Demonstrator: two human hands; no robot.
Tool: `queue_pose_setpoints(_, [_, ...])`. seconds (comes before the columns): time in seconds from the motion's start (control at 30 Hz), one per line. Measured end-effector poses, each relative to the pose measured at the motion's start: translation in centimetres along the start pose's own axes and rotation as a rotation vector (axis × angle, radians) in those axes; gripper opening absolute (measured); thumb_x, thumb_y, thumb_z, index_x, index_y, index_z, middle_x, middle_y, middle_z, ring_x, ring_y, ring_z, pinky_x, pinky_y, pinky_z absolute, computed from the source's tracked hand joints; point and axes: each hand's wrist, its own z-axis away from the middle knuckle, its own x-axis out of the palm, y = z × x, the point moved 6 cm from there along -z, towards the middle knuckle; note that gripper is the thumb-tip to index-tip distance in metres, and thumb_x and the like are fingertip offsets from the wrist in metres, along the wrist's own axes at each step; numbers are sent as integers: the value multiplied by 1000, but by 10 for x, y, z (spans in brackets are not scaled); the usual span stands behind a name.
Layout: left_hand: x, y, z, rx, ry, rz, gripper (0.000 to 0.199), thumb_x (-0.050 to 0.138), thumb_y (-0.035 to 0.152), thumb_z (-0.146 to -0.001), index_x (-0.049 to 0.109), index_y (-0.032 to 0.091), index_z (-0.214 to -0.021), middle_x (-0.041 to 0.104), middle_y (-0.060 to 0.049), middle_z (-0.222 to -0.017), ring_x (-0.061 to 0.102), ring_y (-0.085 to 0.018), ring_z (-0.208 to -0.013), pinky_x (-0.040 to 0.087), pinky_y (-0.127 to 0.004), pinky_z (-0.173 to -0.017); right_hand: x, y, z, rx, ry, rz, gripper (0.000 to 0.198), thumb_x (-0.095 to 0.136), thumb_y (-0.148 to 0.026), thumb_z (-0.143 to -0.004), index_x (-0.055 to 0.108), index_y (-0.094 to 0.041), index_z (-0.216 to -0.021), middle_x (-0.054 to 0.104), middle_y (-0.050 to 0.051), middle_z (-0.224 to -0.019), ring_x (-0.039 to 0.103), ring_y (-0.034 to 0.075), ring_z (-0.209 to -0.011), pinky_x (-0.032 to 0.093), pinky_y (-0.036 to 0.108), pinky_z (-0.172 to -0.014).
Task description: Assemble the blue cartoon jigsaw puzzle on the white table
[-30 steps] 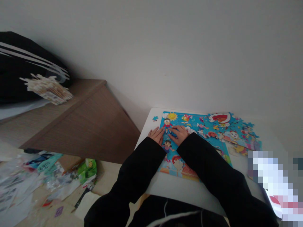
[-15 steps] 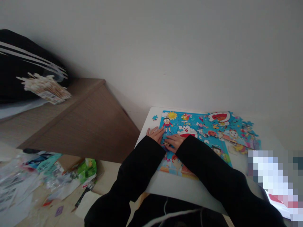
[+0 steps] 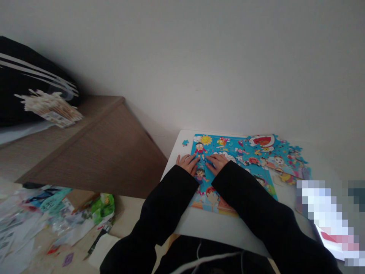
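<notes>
A blue cartoon jigsaw puzzle (image 3: 242,182) lies flat on a white table (image 3: 199,222). On its left edge rests my left hand (image 3: 188,163), fingers spread, just below the figure in a red shirt. My right hand (image 3: 218,163) lies on the puzzle a short way to the right, fingers stretched toward the left and partly over a white cartoon face. Between the hands the puzzle surface shows, with a girl figure below them. I see nothing held in either hand. One loose puzzle piece (image 3: 185,142) sits near the table's far left corner.
A joined puzzle section (image 3: 285,160) overlaps the puzzle's right side. A blurred-out device (image 3: 327,220) is at the table's right. To the left stands a brown cabinet (image 3: 105,148) bearing cotton swabs (image 3: 53,106) and a black bag (image 3: 28,72). Clutter (image 3: 71,213) covers the floor.
My right hand has moved up and slightly right across the puzzle, uncovering the girl figure. My left hand stays at the left edge. The view has shifted slightly.
</notes>
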Motion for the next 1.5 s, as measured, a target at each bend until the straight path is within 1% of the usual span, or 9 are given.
queue_pose_setpoints(0.2, [1, 1, 0, 12, 8, 15, 35, 50, 25, -80, 55, 28, -115, 54, -3, -121, 48, -26, -110, 26, -52, -99, 3, 3, 1, 18, 1, -5, 33, 53, -40, -78, 66, -20, -100, 60, 9, -88, 54, 20, -79, 45, 35, -74])
queue_pose_setpoints(0.47, [-1, 2, 4, 6, 7, 35, 37, 56, 35, -77, 55, 27, -114, 53, -4, -123, 47, -27, -111, 23, -51, -101, 0, 4, 1, 42, 46, -37, 30, 54, -40, -76, 67, -22, -95, 62, 7, -86, 55, 18, -75, 45, 33, -72])
queue_pose_setpoints(0.63, [-1, 2, 6, 2, -2, 43, 36, 57, 35, -77, 56, 27, -112, 55, -4, -121, 47, -26, -112, 25, -50, -100, -8, -1, 0, 54, 100, -62, 25, 53, -33, -75, 68, -21, -91, 62, 6, -83, 56, 17, -74, 46, 30, -71])
queue_pose_setpoints(0.73, [-1, 2, 7, 1, 4, 39, 35, 56, 33, -78, 56, 27, -113, 54, -4, -121, 47, -26, -113, 26, -49, -100, -8, -1, 0, 78, 92, -76, 24, 54, -33, -74, 68, -21, -89, 62, 6, -84, 56, 17, -75, 46, 30, -72])
queue_pose_setpoints(1.0, [3, 2, 6, 8, 2, 35, 34, 50, 30, -82, 54, 24, -115, 52, -5, -124, 47, -26, -112, 32, -50, -96, -11, -4, 0, 97, 88, -84, 32, 60, -43, -70, 68, -20, -90, 61, 6, -85, 55, 18, -75, 45, 32, -73])
queue_pose_setpoints(1.17, [8, -1, 5, 48, 30, 84, 34, 45, 31, -85, 55, 19, -115, 53, -7, -122, 47, -25, -110, 38, -44, -94, -9, -4, -1, 67, 68, -50, 39, 60, -50, -68, 68, -20, -92, 61, 7, -85, 55, 18, -75, 45, 32, -72])
queue_pose_setpoints(1.23, [10, -2, 4, 57, 30, 101, 36, 43, 32, -85, 54, 18, -116, 52, -8, -124, 46, -25, -112, 38, -43, -94, -8, -3, -1, 47, 55, -42, 39, 59, -51, -70, 68, -21, -93, 61, 7, -85, 55, 18, -75, 45, 32, -72])
queue_pose_setpoints(1.33, [12, -4, 4, 34, 8, 106, 39, 41, 33, -86, 50, 17, -121, 48, -9, -128, 42, -26, -117, 37, -44, -95, -6, -1, -1, 36, 44, -31, 39, 58, -51, -72, 68, -21, -95, 61, 7, -86, 55, 17, -74, 45, 32, -72])
queue_pose_setpoints(1.5, [14, -4, 4, 14, -18, 112, 40, 40, 33, -87, 47, 20, -124, 47, -7, -129, 40, -25, -120, 37, -44, -96, -4, 0, 0, 28, 60, -9, 38, 56, -50, -73, 68, -22, -97, 61, 7, -86, 54, 17, -73, 45, 31, -71])
